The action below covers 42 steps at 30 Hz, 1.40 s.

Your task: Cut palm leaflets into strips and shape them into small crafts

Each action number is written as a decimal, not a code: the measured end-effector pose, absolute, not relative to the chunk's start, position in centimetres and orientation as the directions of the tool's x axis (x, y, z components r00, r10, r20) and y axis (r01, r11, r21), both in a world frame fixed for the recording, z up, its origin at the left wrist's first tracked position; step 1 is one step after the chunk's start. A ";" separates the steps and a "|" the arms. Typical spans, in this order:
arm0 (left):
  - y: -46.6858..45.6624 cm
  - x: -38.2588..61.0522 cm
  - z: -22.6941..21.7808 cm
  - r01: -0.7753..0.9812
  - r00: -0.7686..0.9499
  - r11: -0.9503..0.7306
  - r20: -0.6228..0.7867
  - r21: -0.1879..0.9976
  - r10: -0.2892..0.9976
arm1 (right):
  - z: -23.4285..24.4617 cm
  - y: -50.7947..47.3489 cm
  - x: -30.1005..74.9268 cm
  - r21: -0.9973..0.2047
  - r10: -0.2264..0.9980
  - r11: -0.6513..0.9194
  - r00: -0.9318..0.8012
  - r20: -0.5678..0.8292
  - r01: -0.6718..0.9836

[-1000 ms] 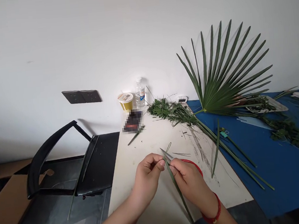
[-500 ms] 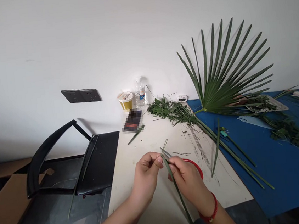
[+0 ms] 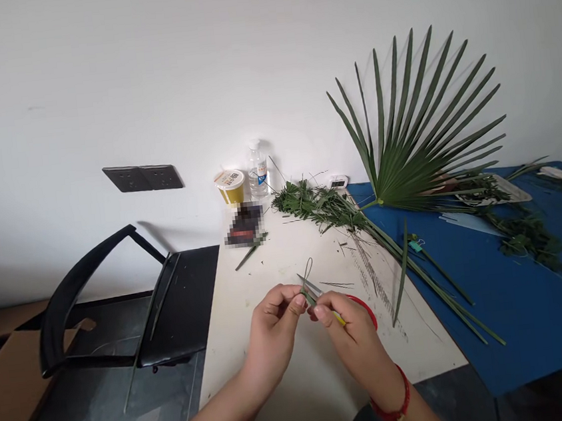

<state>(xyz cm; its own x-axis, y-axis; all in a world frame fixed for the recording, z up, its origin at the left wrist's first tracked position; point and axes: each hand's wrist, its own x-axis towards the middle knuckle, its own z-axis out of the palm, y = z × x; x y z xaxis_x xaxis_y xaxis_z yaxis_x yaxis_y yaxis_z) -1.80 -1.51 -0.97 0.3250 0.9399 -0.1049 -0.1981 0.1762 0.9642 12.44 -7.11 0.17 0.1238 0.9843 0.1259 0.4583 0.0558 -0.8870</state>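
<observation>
My left hand (image 3: 275, 325) pinches a narrow green palm leaf strip (image 3: 309, 297) between thumb and index finger. A thin loop (image 3: 308, 266) of the strip stands up beyond the fingertips. My right hand (image 3: 351, 330), with a red bracelet at its wrist, closes thumb and fingers on the strip close to the left fingertips. Scissors (image 3: 364, 303) with red and yellow handles appear to lie on the white table (image 3: 249, 294) beneath the right hand. Their blades point up and left behind the strip, and the hand covers part of them.
Behind the hands lies a heap of green leaf pieces (image 3: 310, 202) with long stems. A large palm fan leaf (image 3: 406, 157) leans by the wall over the blue surface (image 3: 512, 307). A bottle (image 3: 258, 176) and yellow cup (image 3: 231, 189) stand at the back; a black chair (image 3: 181, 308) is left.
The strip's long tail, which hung down past my right hand, no longer shows there. My right fingers have closed nearer the left fingertips. The view has shifted slightly.
</observation>
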 end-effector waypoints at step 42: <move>-2.0 -1.7 -1.4 0.218 0.328 -0.578 0.499 0.786 0.802 | 1.4 -6.1 12.1 -0.926 0.965 -0.021 0.249 0.079 0.377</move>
